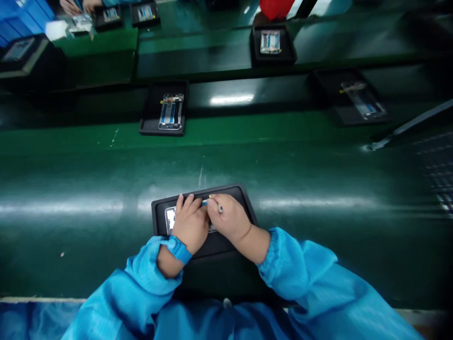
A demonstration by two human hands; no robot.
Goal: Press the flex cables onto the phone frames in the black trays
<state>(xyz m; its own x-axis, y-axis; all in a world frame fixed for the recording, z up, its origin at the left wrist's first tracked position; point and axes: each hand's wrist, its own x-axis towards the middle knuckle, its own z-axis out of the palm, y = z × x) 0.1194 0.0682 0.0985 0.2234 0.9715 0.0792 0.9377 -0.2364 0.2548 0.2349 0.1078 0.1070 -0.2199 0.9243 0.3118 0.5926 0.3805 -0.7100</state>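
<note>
Our left hand [191, 224] lies over the phone-like unit [170, 218]—grip hidden, so we cannot tell—while our right hand [229, 215], nearer the black tray's [215, 249] right end, pinches a pen-like tool [220, 208], the unit lying lengthwise in that tray beneath both hands.

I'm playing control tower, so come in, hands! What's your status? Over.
Left hand over phone-like device. Right hand gripping slim tool. Device lies in black tray. In the way of the view: both hands, hiding most of it.
</note>
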